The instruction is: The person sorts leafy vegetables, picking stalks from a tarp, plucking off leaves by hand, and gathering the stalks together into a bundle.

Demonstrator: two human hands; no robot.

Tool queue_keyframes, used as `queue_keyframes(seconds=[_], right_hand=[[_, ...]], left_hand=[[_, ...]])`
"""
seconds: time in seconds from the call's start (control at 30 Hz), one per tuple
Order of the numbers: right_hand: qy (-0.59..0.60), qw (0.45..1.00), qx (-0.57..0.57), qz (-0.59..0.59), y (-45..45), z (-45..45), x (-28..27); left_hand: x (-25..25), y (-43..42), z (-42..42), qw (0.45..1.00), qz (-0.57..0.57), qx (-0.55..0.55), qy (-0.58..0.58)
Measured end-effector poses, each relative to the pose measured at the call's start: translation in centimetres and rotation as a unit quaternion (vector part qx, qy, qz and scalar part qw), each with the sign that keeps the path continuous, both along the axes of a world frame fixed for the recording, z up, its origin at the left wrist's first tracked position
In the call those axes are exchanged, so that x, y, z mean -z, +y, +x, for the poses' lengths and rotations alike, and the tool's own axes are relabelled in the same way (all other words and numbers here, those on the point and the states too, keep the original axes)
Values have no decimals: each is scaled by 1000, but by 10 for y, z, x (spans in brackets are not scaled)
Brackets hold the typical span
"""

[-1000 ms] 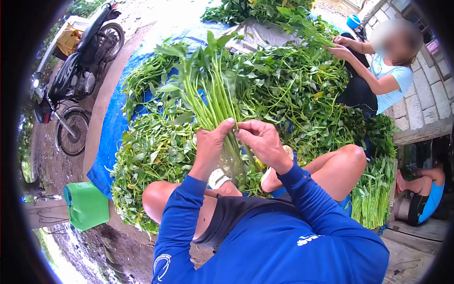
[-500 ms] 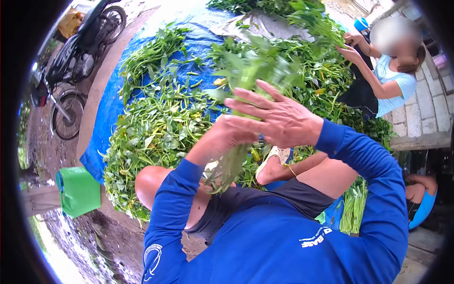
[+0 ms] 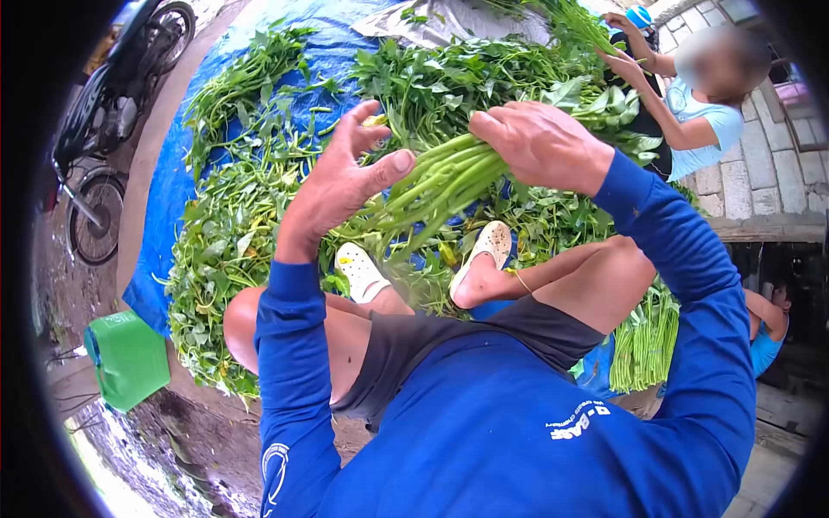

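Observation:
My right hand (image 3: 544, 147) is closed around a bunch of water spinach (image 3: 445, 183). The long green stems slant down to the left, and the leaves stick out to the right past my knuckles. Near the stems, my left hand (image 3: 341, 177) is open, thumb and fingers apart and curved, holding nothing. Below the bunch, loose water spinach (image 3: 233, 250) is heaped over a blue tarp (image 3: 164, 216). By my right leg stands a stack of bundled stems (image 3: 643, 345).
At the upper right a person in a light blue shirt (image 3: 704, 129) handles more greens. Another person (image 3: 764, 324) sits at the right edge. A green plastic container (image 3: 129, 363) stands at the left, with a motorcycle (image 3: 104, 129) behind it. My feet in pale clogs (image 3: 358, 269) rest among the greens.
The bunch has swung from nearly upright to lying across, leaves to the right. My left hand has come away from it and opened. The right hand now grips the stems.

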State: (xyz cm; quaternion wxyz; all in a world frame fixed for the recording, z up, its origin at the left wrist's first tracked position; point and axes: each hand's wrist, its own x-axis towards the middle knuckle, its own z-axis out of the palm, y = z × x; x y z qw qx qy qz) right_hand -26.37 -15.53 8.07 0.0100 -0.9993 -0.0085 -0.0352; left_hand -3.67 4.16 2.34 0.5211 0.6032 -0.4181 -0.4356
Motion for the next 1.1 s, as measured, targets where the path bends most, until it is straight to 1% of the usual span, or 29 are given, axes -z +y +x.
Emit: queue_keyframes(seconds=[0.07,0.17,0.2,0.23,0.3,0.33,0.37,0.43,0.47,0.53,0.57,0.6,0.63,0.7,0.77,0.83,0.9,0.97,1.0,1.07,1.1], right_hand=[[16,999,-3,-29,-4,4,-11],[39,996,-14,-85,-8,15,-17],[38,994,-27,-95,-6,22,-21],[39,994,-38,-99,-3,29,-26],[13,988,-91,-126,-9,45,-27],[0,982,-119,-146,-9,56,-33],[-23,980,-133,-147,-10,64,-34],[43,983,-95,-153,-3,84,-33],[27,980,-81,-178,-2,83,-26],[-7,972,-58,-229,7,82,-17],[-65,980,-50,-183,4,76,-17],[-122,983,-43,-131,14,58,-34],[-176,981,-34,-77,27,41,-43],[-289,957,35,-1,52,19,-31],[-169,975,77,120,71,-9,14],[-82,963,140,213,117,-28,49],[-132,932,204,269,152,-34,80],[-179,921,234,254,165,-32,109],[-202,916,247,244,170,-31,117],[-213,902,277,253,176,-31,125],[-217,895,293,257,179,-32,120]], left_hand=[[-1,-1,3,986,-43,-45,-152],[-11,-8,-36,966,-79,13,-246],[-13,-8,-52,973,-45,19,-225],[-5,-15,-64,969,-37,11,-246],[-3,-20,-76,985,33,-32,-169],[11,-25,-82,982,-30,-93,-159],[16,-28,-82,992,-7,-86,-95],[22,-30,-81,995,41,-78,37],[24,-31,-86,989,33,-114,84],[38,-27,-84,982,53,-122,137],[46,-26,-81,976,62,-129,165],[52,-22,-79,977,47,-138,154],[60,-16,-76,971,51,-155,174],[73,-11,-67,960,47,-181,210],[77,-11,-67,953,41,-207,219],[81,-12,-68,943,40,-227,240],[76,-15,-77,945,39,-232,226],[75,-15,-81,951,43,-236,195],[75,-15,-82,954,49,-242,172],[70,-13,-87,949,55,-249,183],[70,-13,-90,947,58,-252,190]])
